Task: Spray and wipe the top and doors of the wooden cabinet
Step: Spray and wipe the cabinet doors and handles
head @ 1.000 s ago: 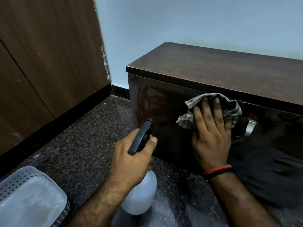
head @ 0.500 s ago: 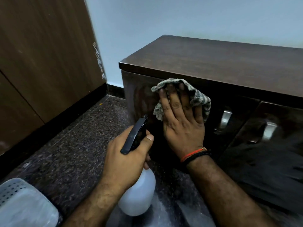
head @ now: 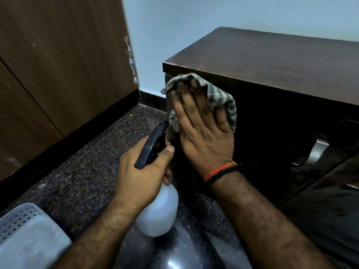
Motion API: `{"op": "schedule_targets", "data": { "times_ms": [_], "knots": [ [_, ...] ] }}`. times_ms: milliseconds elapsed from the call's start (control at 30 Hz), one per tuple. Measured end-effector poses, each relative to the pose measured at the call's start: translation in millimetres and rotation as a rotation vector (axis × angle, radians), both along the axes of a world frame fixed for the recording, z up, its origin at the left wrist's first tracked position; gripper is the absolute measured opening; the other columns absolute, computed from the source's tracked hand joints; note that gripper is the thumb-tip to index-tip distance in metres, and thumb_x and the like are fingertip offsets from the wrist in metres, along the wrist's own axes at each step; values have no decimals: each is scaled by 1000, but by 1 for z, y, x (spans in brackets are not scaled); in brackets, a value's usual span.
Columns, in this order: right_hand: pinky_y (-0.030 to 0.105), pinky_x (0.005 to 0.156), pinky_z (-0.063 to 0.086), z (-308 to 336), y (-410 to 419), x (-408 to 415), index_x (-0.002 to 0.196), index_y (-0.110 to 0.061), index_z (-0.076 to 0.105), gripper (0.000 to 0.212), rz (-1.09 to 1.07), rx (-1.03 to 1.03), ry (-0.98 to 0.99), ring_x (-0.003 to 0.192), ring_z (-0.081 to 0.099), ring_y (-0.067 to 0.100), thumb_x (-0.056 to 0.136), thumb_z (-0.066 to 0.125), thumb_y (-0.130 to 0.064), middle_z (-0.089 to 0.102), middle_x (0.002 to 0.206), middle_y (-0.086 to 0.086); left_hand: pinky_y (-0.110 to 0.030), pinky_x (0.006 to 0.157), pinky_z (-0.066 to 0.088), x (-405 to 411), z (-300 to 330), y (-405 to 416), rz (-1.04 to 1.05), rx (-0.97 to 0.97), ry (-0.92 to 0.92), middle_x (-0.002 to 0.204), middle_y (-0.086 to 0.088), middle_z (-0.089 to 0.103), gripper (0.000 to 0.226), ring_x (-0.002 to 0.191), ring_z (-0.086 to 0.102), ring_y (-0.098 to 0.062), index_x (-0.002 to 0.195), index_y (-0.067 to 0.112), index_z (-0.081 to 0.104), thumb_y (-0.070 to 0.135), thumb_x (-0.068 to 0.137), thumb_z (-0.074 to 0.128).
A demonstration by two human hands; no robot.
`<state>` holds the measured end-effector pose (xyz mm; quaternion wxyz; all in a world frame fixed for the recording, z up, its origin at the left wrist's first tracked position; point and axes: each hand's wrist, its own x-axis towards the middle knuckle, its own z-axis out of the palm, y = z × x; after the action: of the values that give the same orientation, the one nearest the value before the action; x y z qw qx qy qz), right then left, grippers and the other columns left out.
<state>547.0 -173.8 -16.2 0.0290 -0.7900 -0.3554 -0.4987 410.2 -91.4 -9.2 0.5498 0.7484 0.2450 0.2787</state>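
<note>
Basket: a pale plastic basket [head: 21,220] with small holes sits on the floor at the near left corner. It is well apart from the cabinet, likely set there out of the way.

Spray bottle: the white spray bottle [head: 157,212] hangs low, just above the dark speckled floor [head: 81,171]. Its black trigger top [head: 151,146] points up toward the door.

Left hand: the left hand [head: 141,177] is wrapped round the bottle's neck, thumb up by the trigger. I think it is kept close so it can squirt again fast.

Right hand: the right hand [head: 204,129] is flat with straight fingers. It pushes the cloth onto the door, so the cloth rubs a big patch.

Cloth: the striped grey cloth [head: 223,101] is under the fingers and pokes out above and to the right of them.

Cabinet door: the dark cabinet door [head: 262,123] is touched at its top left corner, just under the cabinet top [head: 262,61].

Handle: a shiny metal handle [head: 318,150] is off to the right, not touched.

Wall: a pale wall [head: 194,16] is behind.
</note>
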Motion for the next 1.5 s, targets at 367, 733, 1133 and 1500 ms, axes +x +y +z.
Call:
{"op": "schedule_targets", "data": {
  "times_ms": [367,733,1133,1500],
  "knots": [
    [37,121,-10,-56,1,1,160,-19,22,69,55,-182,50,151,23,10,97,46,-34,17,167,-6,-39,57,59,-1,-41,-14,10,-66,23,63,-22,71,7,45,65,-31,92,14,74,18,97,71],
    [34,126,-2,-164,-13,6,133,-11,64,54,240,-469,192,125,59,16,83,45,-18,63,137,2,-43,57,61,-18,-76,-27,37,-154,67,74,-21,75,5,48,66,-28,92,17,73,17,96,70],
    [34,125,0,-176,-56,12,122,-10,71,55,264,-818,290,123,63,14,83,35,-22,68,128,1,-39,55,61,-21,-72,-50,5,-136,70,70,-19,74,6,52,69,-37,95,17,74,18,98,69],
    [33,122,1,-93,-112,9,160,-28,19,61,120,-270,175,146,35,10,104,42,-30,20,166,-8,-33,54,57,-5,-44,-102,-86,-127,25,58,-20,68,7,51,66,-40,92,15,74,16,97,70]
  ]
}}
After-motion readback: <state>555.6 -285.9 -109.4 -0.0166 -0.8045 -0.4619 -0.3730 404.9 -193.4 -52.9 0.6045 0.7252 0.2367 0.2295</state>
